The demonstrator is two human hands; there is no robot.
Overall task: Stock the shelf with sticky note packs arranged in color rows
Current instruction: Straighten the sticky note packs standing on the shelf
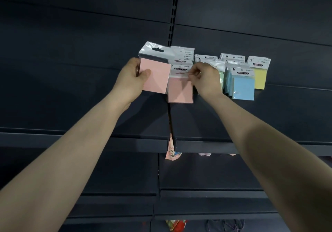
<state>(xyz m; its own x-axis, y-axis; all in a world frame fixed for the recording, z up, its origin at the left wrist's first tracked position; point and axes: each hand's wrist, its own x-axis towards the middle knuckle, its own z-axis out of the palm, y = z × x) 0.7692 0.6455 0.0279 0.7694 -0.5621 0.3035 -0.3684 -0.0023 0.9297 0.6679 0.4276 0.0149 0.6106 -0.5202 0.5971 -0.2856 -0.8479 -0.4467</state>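
Now gripped upright in left hand [133, 78], thumb across its face, header up: pink sticky note pack [155, 73], just left of pink row's front pack [180, 90] on shelf [197, 120], that one pinched at its header by right hand [206, 80]. Likely only a short rightward shift needed.

a dark metal shelf [197, 118] carries sticky note packs stood upright in colour rows running back toward the rear panel [71, 52]: pink packs [180, 92] at the left, by the slotted upright [172, 16], then green packs [222, 77], largely hidden, blue packs [243, 88], and yellow packs [260, 78] at the right end
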